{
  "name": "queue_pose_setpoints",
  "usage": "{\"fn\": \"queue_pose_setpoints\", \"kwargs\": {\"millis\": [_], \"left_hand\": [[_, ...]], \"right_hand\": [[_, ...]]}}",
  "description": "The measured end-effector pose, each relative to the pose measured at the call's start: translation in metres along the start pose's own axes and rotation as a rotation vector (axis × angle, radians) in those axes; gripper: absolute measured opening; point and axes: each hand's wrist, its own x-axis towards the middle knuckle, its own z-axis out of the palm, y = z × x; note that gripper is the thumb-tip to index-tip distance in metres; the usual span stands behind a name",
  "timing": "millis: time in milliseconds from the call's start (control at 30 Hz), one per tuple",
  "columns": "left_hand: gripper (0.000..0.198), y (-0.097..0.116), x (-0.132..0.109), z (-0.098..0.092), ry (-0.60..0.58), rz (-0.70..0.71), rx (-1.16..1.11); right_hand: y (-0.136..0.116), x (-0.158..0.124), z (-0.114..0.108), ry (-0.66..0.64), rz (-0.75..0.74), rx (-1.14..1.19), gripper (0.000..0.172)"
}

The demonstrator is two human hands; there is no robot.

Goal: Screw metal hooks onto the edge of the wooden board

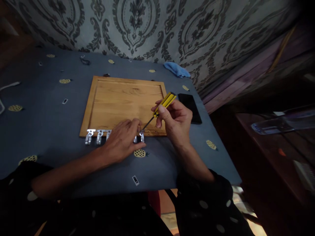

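Note:
A wooden board (pixel 123 101) lies flat on the blue patterned tablecloth (pixel 49 131). Several silver metal hooks (pixel 94 135) hang off its near edge. My right hand (pixel 176 119) is closed around a yellow and black screwdriver (pixel 162 105), its tip angled down to the rightmost hook (pixel 142 135) at the board's near edge. My left hand (pixel 123 141) rests over the hooks beside it, fingers curled and pinching at that rightmost hook.
A black phone (pixel 190 106) lies right of the board. A blue cloth (pixel 176 69) sits at the far right by the patterned wall. A white cable (pixel 10 86) lies at the far left. The table's right edge drops off to dark wooden furniture.

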Motion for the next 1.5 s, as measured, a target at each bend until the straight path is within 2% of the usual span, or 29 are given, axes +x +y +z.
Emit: {"fn": "queue_pose_setpoints", "kwargs": {"millis": [133,367,600,833,1133,1333,1500], "left_hand": [[0.047,-0.001,0.000,0.000,-0.012,-0.010,0.002],[0.049,0.000,0.000,0.000,-0.001,0.001,0.008],[0.049,0.001,0.000,0.000,-0.013,0.002,0.031],[0.049,0.001,0.000,-0.001,-0.029,-0.016,0.034],[0.047,0.000,0.001,-0.001,-0.024,0.003,0.017],[0.047,-0.002,0.000,0.002,0.008,0.007,0.004],[0.048,-0.002,0.000,0.002,0.007,0.029,0.013]], "right_hand": [[-0.004,-0.003,0.001,0.069,-0.054,0.030,0.022],[-0.007,-0.004,0.003,0.015,0.003,-0.039,0.033],[-0.006,-0.005,0.005,-0.043,0.018,-0.060,0.031],[-0.009,-0.003,0.006,-0.032,0.033,-0.066,0.038],[-0.005,0.002,-0.006,-0.186,0.078,-0.016,0.033],[0.002,0.004,-0.004,-0.115,0.045,0.001,0.030],[0.002,0.005,-0.007,-0.157,0.078,0.044,0.030]]}}
